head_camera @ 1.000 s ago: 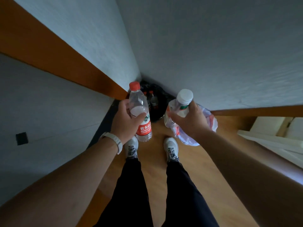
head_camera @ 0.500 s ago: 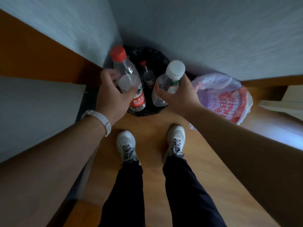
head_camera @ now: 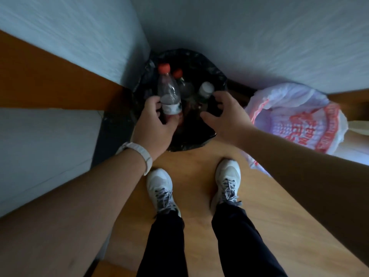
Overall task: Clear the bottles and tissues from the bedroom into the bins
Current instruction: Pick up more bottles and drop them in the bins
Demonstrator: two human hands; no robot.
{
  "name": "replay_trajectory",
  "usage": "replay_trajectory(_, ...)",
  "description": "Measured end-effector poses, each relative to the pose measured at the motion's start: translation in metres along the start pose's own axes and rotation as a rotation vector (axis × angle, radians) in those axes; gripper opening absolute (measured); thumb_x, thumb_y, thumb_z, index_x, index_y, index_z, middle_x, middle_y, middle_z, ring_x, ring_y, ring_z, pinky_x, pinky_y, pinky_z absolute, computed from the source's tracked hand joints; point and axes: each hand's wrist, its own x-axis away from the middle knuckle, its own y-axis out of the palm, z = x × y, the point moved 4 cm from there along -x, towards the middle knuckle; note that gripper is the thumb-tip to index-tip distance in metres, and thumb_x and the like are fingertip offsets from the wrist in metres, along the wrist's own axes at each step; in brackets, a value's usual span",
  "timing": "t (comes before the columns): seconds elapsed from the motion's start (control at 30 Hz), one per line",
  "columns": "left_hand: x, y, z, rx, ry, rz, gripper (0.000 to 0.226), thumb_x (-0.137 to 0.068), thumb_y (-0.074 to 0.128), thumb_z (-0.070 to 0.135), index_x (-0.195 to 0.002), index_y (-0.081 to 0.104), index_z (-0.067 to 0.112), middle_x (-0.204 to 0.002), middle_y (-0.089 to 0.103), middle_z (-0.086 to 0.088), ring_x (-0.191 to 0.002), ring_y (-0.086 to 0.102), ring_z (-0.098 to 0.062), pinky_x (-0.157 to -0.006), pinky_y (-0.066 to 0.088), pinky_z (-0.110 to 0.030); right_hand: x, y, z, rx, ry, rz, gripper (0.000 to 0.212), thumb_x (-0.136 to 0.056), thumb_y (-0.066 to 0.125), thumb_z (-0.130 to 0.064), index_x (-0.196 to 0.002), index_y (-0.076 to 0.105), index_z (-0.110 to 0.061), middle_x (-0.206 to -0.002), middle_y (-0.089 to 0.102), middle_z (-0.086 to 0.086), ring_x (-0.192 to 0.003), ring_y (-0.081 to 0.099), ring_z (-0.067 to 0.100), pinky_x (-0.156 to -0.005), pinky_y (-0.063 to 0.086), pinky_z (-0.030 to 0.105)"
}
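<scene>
Legs in dark trousers stand nearest the camera, ending in white shoes set apart on the wooden floor. Both forearms reach forward from there; the left one carries a white wristband. The left hand is over the near rim of the black-lined bin. Its fingers and thumb are curled round the labelled lower part of a red-capped bottle, which tilts above the bin's opening with its cap pointing away. The right hand hovers beside it over the same opening, fingers spread and holding nothing. Just beyond its fingertips a white-capped bottle lies inside the bin, next to a second red-capped bottle. To the right of the bin slumps a white plastic bag printed in red. The bin sits in the corner of two pale walls.
</scene>
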Motion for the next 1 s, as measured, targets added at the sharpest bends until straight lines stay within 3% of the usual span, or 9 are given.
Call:
replay_trajectory(0.13,0.027,-0.035,0.036,-0.302,0.188,-0.081,0.050,-0.091,0.062,0.029,-0.137,0.047,0.019,-0.136,0.052,0.001,-0.122,0.051,-0.017,-0.092,0.045,-0.031,0.026,-0.039,-0.023,0.148,-0.030,-0.016,0.053,-0.088,0.061,-0.039,-0.136,0.048,-0.024,-0.136,0.049,-0.001,-0.114,0.053,0.018,-0.082,0.037,0.025)
replay_trajectory(0.23,0.046,-0.064,0.067,-0.440,0.323,-0.103,0.049,-0.089,0.063,0.026,-0.135,0.053,0.013,-0.137,0.053,-0.005,-0.124,0.052,-0.024,-0.096,0.049,-0.042,0.054,-0.071,-0.051,0.249,-0.101,-0.006,0.050,-0.089,0.056,-0.041,-0.136,0.049,-0.024,-0.139,0.048,-0.001,-0.119,0.051,0.022,-0.087,0.045,0.033)
replay_trajectory(0.37,0.076,-0.106,0.109,-0.541,0.430,-0.084,0.048,-0.088,0.063,0.027,-0.132,0.057,0.010,-0.137,0.054,-0.013,-0.126,0.051,-0.030,-0.098,0.048,-0.045,0.104,-0.113,-0.093,0.370,-0.198,-0.017,0.051,-0.091,0.054,-0.042,-0.137,0.049,-0.021,-0.142,0.047,0.000,-0.128,0.045,0.024,-0.095,0.044,0.040)
replay_trajectory(0.63,0.156,-0.190,0.217,-0.731,0.689,-0.081,0.051,-0.088,0.061,0.032,-0.135,0.053,0.013,-0.138,0.052,-0.014,-0.128,0.048,-0.032,-0.098,0.044,-0.048,0.231,-0.200,-0.184,0.595,-0.287,0.021,0.054,-0.093,0.049,-0.048,-0.141,0.045,-0.023,-0.145,0.044,0.000,-0.135,0.036,0.024,-0.107,0.033,0.042)
replay_trajectory(0.8,0.208,-0.242,0.275,-0.807,0.847,-0.051,0.050,-0.086,0.058,0.036,-0.131,0.057,0.014,-0.132,0.057,-0.012,-0.123,0.051,-0.033,-0.095,0.044,-0.046,0.311,-0.244,-0.229,0.662,-0.322,0.130,0.051,-0.091,0.047,-0.050,-0.133,0.049,-0.021,-0.137,0.050,0.003,-0.129,0.042,0.026,-0.104,0.039,0.044)
replay_trajectory(1.0,0.276,-0.288,0.333,-0.780,0.980,0.046,0.044,-0.083,0.059,0.034,-0.122,0.065,0.014,-0.125,0.061,-0.012,-0.114,0.055,-0.033,-0.090,0.045,-0.044,0.401,-0.285,-0.260,0.681,-0.300,0.287,0.053,-0.092,0.042,-0.055,-0.135,0.048,-0.024,-0.142,0.048,0.002,-0.132,0.041,0.024,-0.104,0.036,0.041)
